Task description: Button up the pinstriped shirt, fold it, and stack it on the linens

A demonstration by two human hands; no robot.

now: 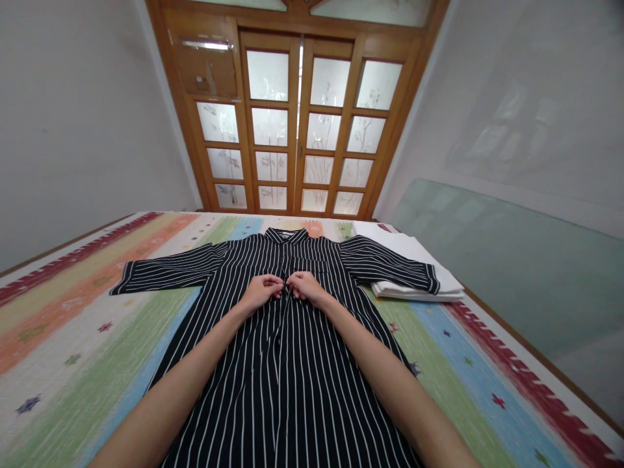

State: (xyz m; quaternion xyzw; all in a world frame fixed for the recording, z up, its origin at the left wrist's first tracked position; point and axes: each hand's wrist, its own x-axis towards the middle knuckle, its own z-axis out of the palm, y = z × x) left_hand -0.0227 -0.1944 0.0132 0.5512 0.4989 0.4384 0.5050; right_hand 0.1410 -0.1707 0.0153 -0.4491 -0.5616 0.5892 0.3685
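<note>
A black shirt with thin white stripes (pixel 283 377) lies flat and face up on a bed, collar away from me, both short sleeves spread out to the sides. My left hand (pixel 263 289) and my right hand (pixel 303 286) meet at the chest, on the button placket. Both have fingers curled in a pinch on the shirt's front edge; any button between them is too small to make out.
The bed carries a striped multicoloured cover (pixel 73 325). A stack of folded white cloth (pixel 414 270) lies under the shirt's right sleeve at the bed's far right. A wooden glazed door (pixel 297 123) stands behind the bed; walls close in on both sides.
</note>
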